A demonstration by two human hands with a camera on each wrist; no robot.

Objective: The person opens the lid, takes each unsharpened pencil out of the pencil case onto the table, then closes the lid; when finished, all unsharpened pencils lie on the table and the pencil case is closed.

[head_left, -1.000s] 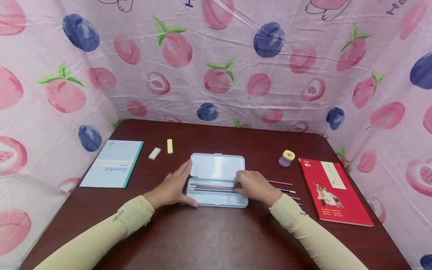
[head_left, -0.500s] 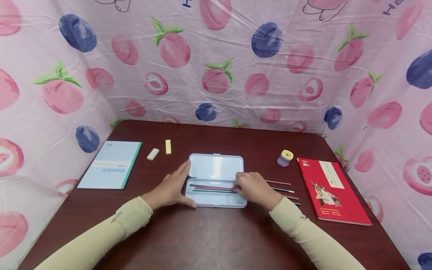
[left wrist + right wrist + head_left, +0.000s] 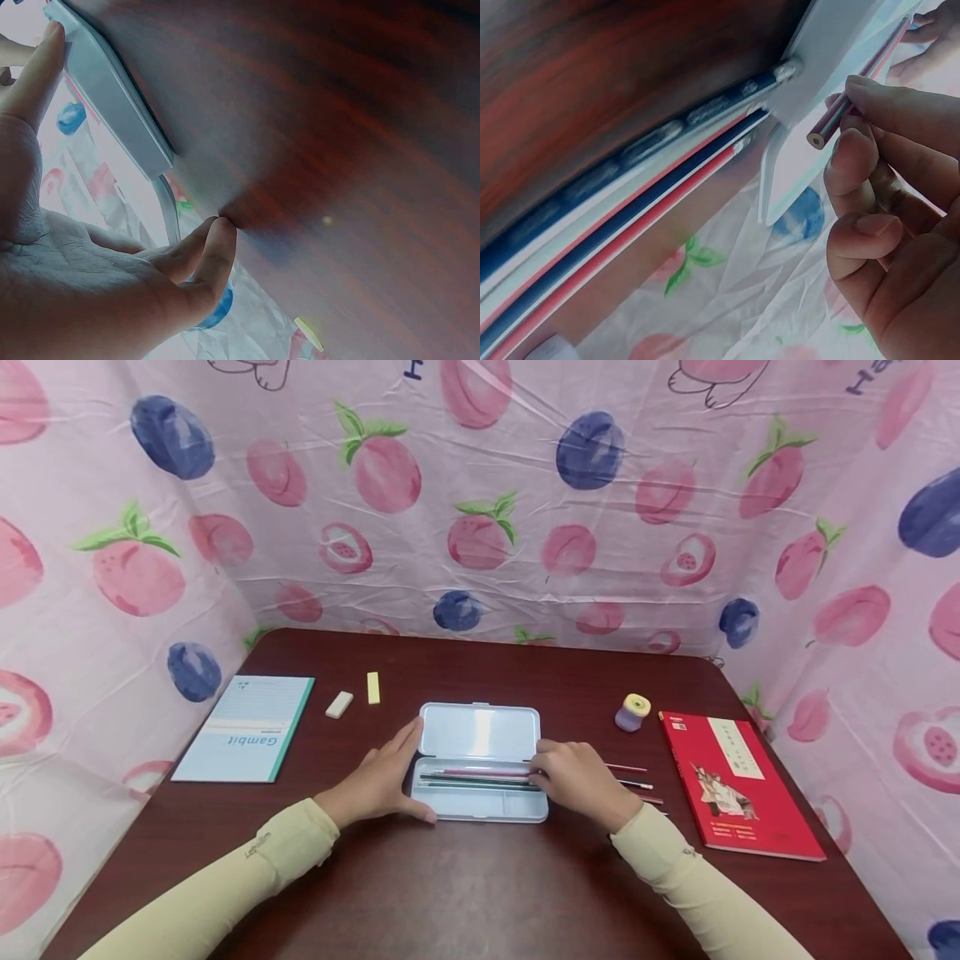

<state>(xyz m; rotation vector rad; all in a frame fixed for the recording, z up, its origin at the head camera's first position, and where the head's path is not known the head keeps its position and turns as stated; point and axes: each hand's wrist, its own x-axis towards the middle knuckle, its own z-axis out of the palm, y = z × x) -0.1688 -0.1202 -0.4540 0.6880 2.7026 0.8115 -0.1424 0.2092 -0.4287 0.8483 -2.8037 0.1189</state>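
Note:
A light blue pencil case (image 3: 465, 810) lies unfolded in the middle of the table, its lid (image 3: 478, 731) laid back. Several pencils (image 3: 480, 785) rest lengthwise in its tray. My left hand (image 3: 375, 783) braces the case's left side with fingers spread; in the left wrist view the thumb (image 3: 46, 56) lies along the case wall. Over the tray's right end, my right hand (image 3: 581, 777) pinches a red-striped pencil (image 3: 826, 129) near its flat end between thumb and fingers. More pencils (image 3: 660, 187) lie on the table right of the case, partly hidden by that hand in the head view.
A notebook (image 3: 247, 727) lies at the left, a white eraser (image 3: 340, 705) and a small yellow strip (image 3: 373, 687) to its right. On the other side are a purple container with a yellow top (image 3: 632, 713) and a red book (image 3: 742, 785). Patterned cloth (image 3: 480, 485) surrounds the table.
My right hand has shifted slightly right at the case's end, and the red pencil's left end sits a little farther right. The left hand has stayed against the case.

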